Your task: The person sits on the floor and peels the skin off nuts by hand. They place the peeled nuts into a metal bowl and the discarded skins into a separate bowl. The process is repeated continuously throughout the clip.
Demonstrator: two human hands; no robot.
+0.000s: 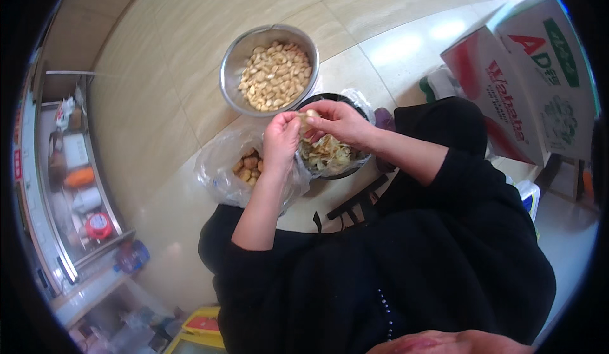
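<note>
My left hand (281, 137) and my right hand (343, 122) meet fingertip to fingertip over a black bin (328, 177) lined with clear plastic. Between them they pinch a pale garlic clove (312, 113); fingers partly cover it. Papery garlic skins (333, 156) fill the bin below. Left of the bin, an open clear plastic bag (216, 163) holds brownish unpeeled cloves (248, 166), partly hidden by my left forearm. Beyond my hands stands a stainless steel bowl (229, 90) with many peeled cloves (276, 75).
A large printed carton (504, 97) stands at the right beside my knee. To the left is a glass-fronted counter (85, 187) with packaged goods inside. A bottle (132, 256) and a yellow-edged box (202, 325) are at lower left. Tiles (190, 68) cover the floor.
</note>
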